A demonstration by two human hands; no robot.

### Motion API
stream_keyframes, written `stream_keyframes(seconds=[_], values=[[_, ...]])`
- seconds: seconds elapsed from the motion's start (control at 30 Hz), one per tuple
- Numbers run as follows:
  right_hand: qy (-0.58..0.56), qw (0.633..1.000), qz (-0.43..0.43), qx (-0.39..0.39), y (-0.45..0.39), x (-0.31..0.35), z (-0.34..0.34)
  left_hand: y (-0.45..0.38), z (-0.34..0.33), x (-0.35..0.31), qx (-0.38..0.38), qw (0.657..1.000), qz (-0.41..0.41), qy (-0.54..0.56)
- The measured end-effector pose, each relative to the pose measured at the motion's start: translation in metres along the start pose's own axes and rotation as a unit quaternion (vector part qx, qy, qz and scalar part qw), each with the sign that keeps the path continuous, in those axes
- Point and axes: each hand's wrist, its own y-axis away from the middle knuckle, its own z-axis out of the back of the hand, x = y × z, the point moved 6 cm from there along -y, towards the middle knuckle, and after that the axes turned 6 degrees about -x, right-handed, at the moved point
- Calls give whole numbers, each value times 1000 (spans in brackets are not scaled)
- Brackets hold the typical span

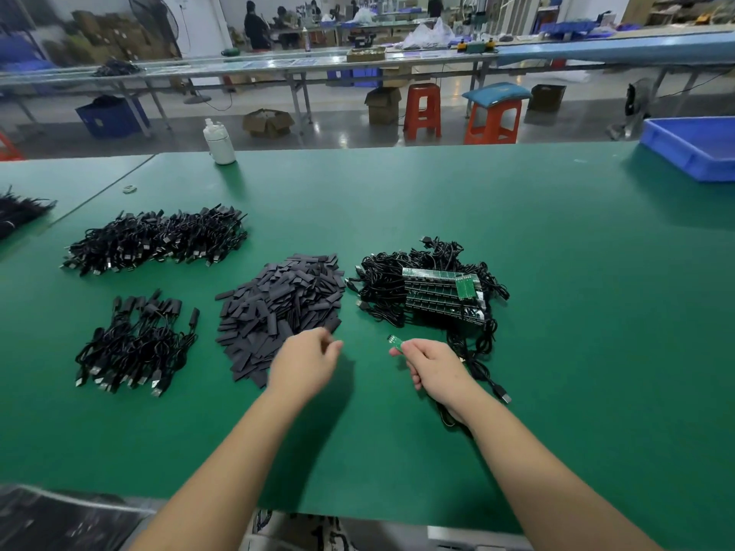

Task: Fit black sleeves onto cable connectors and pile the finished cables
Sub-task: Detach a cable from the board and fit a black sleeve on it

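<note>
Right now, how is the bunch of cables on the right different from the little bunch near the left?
The right bunch has green circuit boards showing bare on its cables; the little left bunch shows black sleeves at the cable ends, with no green. The right bunch is bigger and more tangled; the left one lies neater, with plugs pointing toward the person. Both are black cables on the green table.

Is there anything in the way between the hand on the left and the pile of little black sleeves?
Nothing visible. The left hand is right at the near edge of the sleeve pile, with only bare green table around it. The right hand holds a small green board off to the side, apart from it.
</note>
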Motion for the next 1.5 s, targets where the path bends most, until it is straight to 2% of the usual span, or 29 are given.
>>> stream_keyframes(seconds=[0.13,0.2,0.27,0.43,0.57,0.63,0.73,0.97,1.07,1.17,1.27,1.5], values=[[27,999,-45,11,-3,-26,4,9,6,72,78,964,67,-244],[18,998,-49,28,-2,-34,5,15,11,93,84,949,82,-293],[-2,998,-40,38,-1,-37,8,18,12,105,84,949,102,-287],[-84,995,-54,31,1,-41,16,16,2,105,83,979,145,-114],[-93,993,-65,43,2,-43,17,17,-11,80,85,992,91,3],[-95,992,-70,47,0,-45,18,21,-21,58,108,988,53,93],[-103,990,-78,58,-3,-49,20,27,-40,24,155,958,22,239],[-158,983,-77,51,0,-53,21,25,-71,-15,118,958,17,262],[-150,985,-70,52,2,-51,21,29,-81,-16,132,910,77,384],[-135,987,-71,54,4,-50,18,34,-87,-15,158,879,95,439],[-142,986,-71,52,4,-49,19,38,-87,-12,175,873,85,447],[-172,981,-77,45,6,-51,23,38,-90,-4,164,871,72,457]])
